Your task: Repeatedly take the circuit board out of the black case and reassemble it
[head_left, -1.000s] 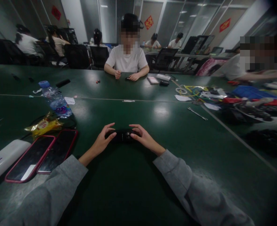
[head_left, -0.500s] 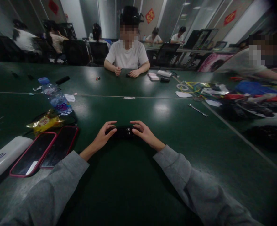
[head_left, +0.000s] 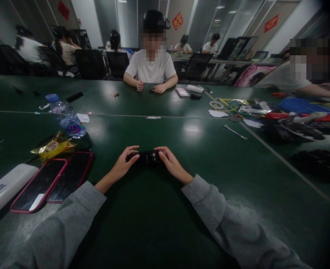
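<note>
A small black device (head_left: 147,158) with white markings lies on the dark green table (head_left: 181,179), held at both ends. My left hand (head_left: 125,163) curls round its left end, thumb on top. My right hand (head_left: 170,163) grips its right end with fingers bent over it. Both arms wear grey sleeves.
Two red-cased phones (head_left: 53,179), a white box (head_left: 2,188), a yellow snack packet (head_left: 53,147) and a water bottle (head_left: 65,116) lie at the left. A wrench (head_left: 234,132) and a cluttered pile (head_left: 279,116) are at the right. A person in a white shirt (head_left: 151,67) sits opposite.
My hands have drawn slightly closer together on the black device; it stays on the table at the same spot. The head view shifted a little.
</note>
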The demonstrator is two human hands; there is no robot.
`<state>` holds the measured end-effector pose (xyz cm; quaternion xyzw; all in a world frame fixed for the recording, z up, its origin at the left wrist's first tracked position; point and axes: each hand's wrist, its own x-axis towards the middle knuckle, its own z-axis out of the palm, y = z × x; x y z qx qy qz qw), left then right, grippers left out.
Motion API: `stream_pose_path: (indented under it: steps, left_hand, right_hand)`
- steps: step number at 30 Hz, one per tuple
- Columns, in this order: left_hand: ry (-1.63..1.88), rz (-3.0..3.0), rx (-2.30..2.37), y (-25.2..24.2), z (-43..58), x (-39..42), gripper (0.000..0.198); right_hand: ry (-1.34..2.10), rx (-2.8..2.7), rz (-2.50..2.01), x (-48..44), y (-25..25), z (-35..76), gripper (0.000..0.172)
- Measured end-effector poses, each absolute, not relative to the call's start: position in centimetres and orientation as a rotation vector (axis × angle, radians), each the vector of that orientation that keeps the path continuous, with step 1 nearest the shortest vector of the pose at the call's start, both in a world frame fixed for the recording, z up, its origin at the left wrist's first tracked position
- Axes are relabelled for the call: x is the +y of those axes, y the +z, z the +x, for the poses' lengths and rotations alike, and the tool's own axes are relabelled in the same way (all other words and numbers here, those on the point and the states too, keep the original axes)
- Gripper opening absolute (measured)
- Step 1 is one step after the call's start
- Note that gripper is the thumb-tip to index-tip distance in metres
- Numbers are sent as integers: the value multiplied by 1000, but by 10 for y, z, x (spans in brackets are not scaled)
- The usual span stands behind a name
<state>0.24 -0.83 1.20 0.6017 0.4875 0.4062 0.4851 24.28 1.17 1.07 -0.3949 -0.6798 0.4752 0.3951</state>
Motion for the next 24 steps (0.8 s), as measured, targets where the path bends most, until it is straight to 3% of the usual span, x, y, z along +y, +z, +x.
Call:
stream_pose_path:
  steps: [16, 24]
  left_hand:
    - [971, 1382, 1182, 9, 2, -8, 59]
    - [916, 1361, 1172, 18, 2, -11, 52]
  right_hand:
    - [1215, -1438, -1116, 3, 13, 236, 33]
    - [1138, -1465, -1184, 0, 13, 232, 37]
